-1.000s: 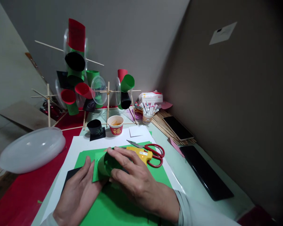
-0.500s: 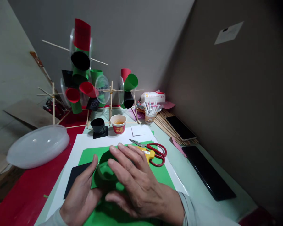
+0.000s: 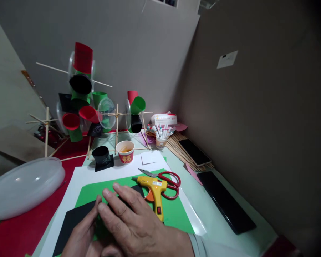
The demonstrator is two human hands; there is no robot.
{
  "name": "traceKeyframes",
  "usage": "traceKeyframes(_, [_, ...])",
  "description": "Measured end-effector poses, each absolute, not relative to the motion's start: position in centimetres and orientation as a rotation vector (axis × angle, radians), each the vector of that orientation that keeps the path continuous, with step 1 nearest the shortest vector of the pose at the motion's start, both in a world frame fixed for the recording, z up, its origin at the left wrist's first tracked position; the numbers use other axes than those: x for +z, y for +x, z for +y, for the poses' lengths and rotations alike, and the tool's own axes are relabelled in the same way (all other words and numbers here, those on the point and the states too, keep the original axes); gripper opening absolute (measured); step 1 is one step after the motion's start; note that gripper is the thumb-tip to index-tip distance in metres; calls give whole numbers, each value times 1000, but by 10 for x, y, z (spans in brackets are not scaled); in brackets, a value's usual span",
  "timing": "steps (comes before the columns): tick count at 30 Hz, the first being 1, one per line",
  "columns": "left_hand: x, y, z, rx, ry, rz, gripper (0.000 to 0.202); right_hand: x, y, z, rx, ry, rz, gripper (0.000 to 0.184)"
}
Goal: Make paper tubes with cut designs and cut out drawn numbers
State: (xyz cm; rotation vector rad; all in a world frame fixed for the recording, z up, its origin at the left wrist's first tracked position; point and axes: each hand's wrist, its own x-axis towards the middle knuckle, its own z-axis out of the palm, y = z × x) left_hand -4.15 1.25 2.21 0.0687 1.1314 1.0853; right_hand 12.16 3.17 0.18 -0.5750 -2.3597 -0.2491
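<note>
My left hand (image 3: 81,228) and my right hand (image 3: 131,221) meet low in front of me, cupped round a green paper ring (image 3: 100,228). Most of the ring is hidden behind my fingers, with only dark green showing between the palms. The right fingers reach across its top and come close to the left thumb. Under the hands lie black paper (image 3: 74,217) and green sheets (image 3: 85,192). Just beyond my right hand is a yellow hot glue gun (image 3: 153,187), its nozzle pointing left, beside red-handled scissors (image 3: 173,184).
A paper cup (image 3: 125,157) stands behind the sheets, next to a black paper ring (image 3: 101,157) on a square base. At the back left rises a stick frame (image 3: 117,128) with coloured paper tubes (image 3: 83,59). Phone (image 3: 194,151), black slab (image 3: 226,201) and marker cup (image 3: 161,142) are on the right.
My view has tilted up and turned right, so the scene sits lower and further left. My hands have drawn together over the green paper ring, which showed openly before. The glue gun is now uncovered.
</note>
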Motion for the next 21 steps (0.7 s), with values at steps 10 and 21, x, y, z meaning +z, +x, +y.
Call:
traceKeyframes(10, [9, -45, 18, 1118, 17, 1015, 26, -6, 122, 38, -281, -562, -2337, 68])
traceKeyframes(21, [7, -49, 18, 1029, 19, 834, 34, 10, 124, 36, -260, -623, -2439, 77])
